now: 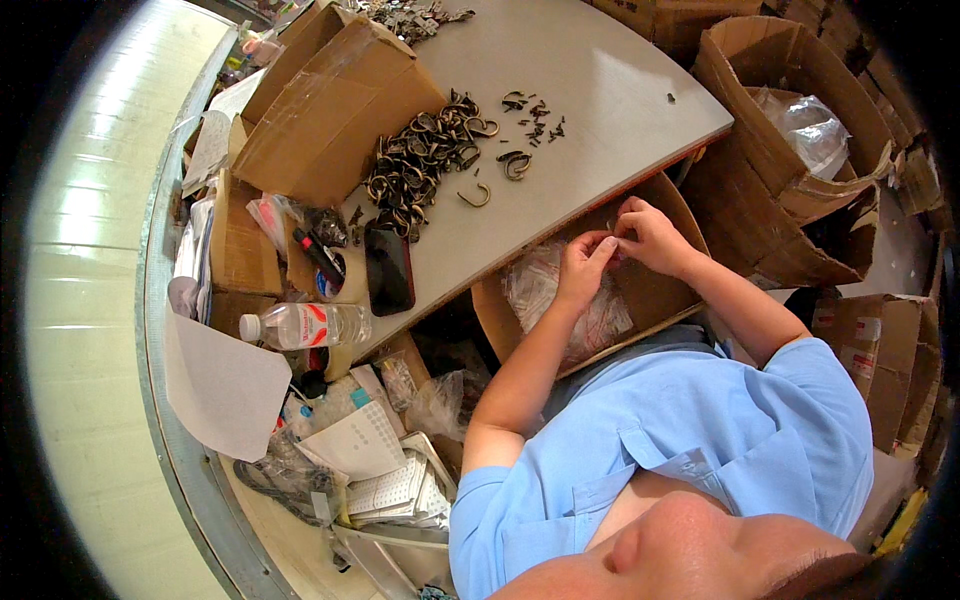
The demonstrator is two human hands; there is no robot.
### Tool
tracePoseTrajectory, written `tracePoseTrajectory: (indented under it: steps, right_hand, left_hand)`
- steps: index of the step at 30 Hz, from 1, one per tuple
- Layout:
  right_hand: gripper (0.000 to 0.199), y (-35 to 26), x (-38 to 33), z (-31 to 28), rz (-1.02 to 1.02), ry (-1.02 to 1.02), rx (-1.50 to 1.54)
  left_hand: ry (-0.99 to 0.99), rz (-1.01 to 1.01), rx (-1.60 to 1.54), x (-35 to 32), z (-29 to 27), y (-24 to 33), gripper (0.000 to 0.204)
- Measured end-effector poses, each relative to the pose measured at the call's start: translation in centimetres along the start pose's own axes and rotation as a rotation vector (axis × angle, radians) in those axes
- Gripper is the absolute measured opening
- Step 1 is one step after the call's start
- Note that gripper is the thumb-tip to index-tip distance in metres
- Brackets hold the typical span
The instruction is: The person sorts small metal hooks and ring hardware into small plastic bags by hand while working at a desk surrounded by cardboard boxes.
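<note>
My left hand (587, 266) and my right hand (652, 238) meet with their fingertips pinched together. Whatever lies between the fingers is too small to make out. Both are held over an open cardboard box (655, 307) at my lap, which holds clear plastic bags (530, 285) with reddish marks. Beyond the hands, on the grey table (600, 105), lies a heap of dark bronze curved metal hooks (415, 165). Apart from the heap are a few loose hooks (514, 165), a single hook (477, 195) and several small dark screws (537, 122).
A black phone (388, 268) lies by the table edge, beside a clear plastic bottle (305, 326) on its side. A cardboard box (335, 110) stands behind the heap. More cartons (800, 110) stack on the right. Papers (365, 445) and plastic clutter fill the lower left.
</note>
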State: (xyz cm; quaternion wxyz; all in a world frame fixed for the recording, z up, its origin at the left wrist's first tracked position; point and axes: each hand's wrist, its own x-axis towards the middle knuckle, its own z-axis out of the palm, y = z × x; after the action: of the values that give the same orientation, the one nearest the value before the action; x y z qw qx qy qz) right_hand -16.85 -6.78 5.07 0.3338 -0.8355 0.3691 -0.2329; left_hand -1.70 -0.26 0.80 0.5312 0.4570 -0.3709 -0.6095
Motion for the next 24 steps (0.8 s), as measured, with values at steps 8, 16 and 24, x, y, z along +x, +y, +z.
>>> tracePoseTrajectory:
  steps: [8,16,24]
  right_hand:
    - [0.014,0.0,0.1,-0.1,-0.075,-0.03,0.037]
    - [0.013,-0.7,0.1,-0.4,-0.094,-0.071,0.062]
    - [0.012,-0.4,-0.1,-0.2,-0.124,-0.02,0.08]
  left_hand:
    - [0.008,-0.183,-0.293,0.1,-0.4,0.8,0.017]
    - [-0.001,-0.17,-0.334,0.1,-1.1,0.3,0.015]
    - [-0.024,-0.139,-0.228,0.3,-1.3,0.2,0.013]
